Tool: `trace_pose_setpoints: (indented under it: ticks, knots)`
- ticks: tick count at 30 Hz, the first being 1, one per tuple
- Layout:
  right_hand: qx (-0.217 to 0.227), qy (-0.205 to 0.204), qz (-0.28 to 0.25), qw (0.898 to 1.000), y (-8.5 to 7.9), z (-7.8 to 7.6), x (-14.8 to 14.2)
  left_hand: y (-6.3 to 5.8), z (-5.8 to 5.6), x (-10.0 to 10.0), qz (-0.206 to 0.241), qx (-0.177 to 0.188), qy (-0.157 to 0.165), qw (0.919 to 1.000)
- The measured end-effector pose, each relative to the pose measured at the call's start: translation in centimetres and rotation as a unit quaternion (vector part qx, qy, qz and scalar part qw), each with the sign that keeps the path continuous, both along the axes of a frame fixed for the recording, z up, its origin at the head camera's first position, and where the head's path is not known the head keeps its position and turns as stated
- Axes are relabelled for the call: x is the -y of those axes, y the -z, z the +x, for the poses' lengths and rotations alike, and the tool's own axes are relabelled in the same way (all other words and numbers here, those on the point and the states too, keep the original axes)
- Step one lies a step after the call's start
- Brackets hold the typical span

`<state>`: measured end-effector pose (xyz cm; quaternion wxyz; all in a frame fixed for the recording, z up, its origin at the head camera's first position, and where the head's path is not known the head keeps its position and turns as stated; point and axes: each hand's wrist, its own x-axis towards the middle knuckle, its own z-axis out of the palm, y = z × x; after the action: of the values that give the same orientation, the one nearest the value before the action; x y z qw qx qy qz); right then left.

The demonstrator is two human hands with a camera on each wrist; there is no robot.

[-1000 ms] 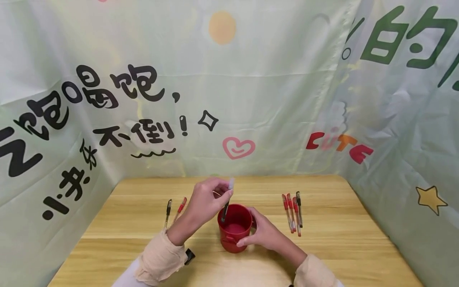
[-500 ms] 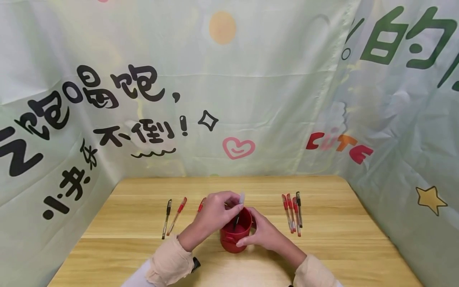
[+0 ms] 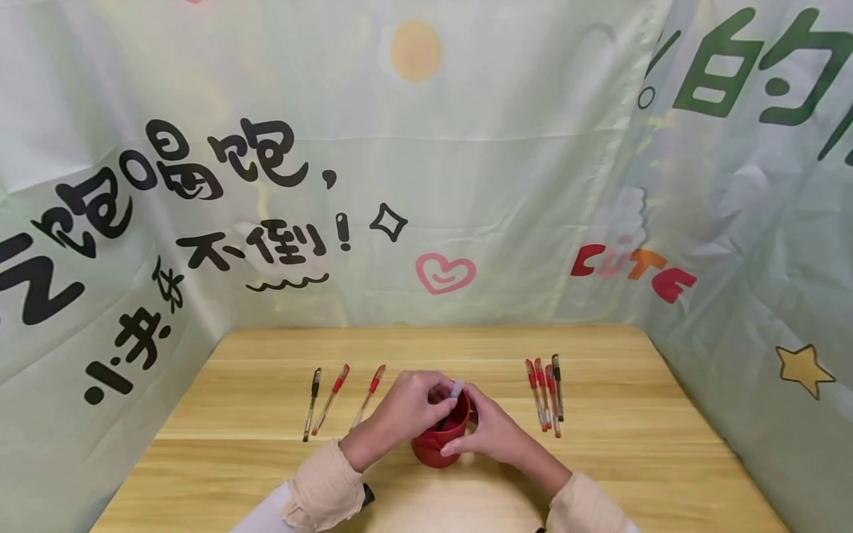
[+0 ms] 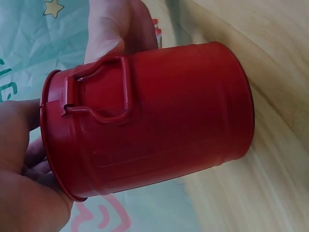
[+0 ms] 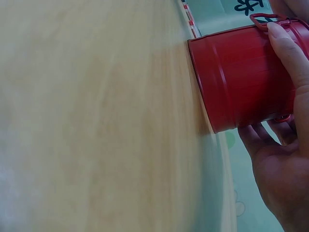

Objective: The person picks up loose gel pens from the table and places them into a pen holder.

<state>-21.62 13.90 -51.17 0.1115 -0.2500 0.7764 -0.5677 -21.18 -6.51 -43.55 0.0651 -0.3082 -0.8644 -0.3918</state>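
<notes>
A small red metal bucket (image 3: 436, 448) with wire side handles stands upright on the table. My left hand (image 3: 416, 403) is at its mouth and pinches a pen (image 3: 457, 389), pale end up, dark end down inside the rim. Fingers and thumb of my right hand (image 3: 496, 429) grip the bucket's right side. In the left wrist view the bucket (image 4: 169, 106) hides the pen, and my left hand (image 4: 29, 169) is at its rim. The right wrist view has my right thumb by one handle and my right hand (image 5: 285, 154) around the bucket (image 5: 241, 72).
Left of the bucket lie a black-capped pen (image 3: 316, 385) and two red-capped pens (image 3: 338, 381), (image 3: 376, 381). A group of red-capped pens (image 3: 540, 377) and a black-capped pen (image 3: 557, 377) lies to the right. A printed cloth (image 3: 440, 178) hangs behind the wooden table (image 3: 633, 414).
My left hand has moved right and down, lowering the pen deeper into the bucket. A red-capped pen behind that arm has come into view. My right hand holds still on the bucket.
</notes>
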Motion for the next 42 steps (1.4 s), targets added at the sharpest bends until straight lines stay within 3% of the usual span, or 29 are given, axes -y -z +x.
trace_pose_setpoints:
  ticks: [15,34,42]
  knots:
    - [0.009,0.003,0.004,1.0,0.11,0.16,0.12,-0.39,0.12,-0.43,-0.095,-0.016,-0.004,0.9953]
    - [0.01,0.004,0.0,1.0,0.13,0.11,0.08,-0.25,0.0,-0.6,-0.108,-0.032,-0.001,0.9937]
    - [0.001,-0.003,-0.007,1.0,0.28,-0.03,0.01,-0.6,0.28,-0.46,-0.112,-0.066,-0.014,0.9914]
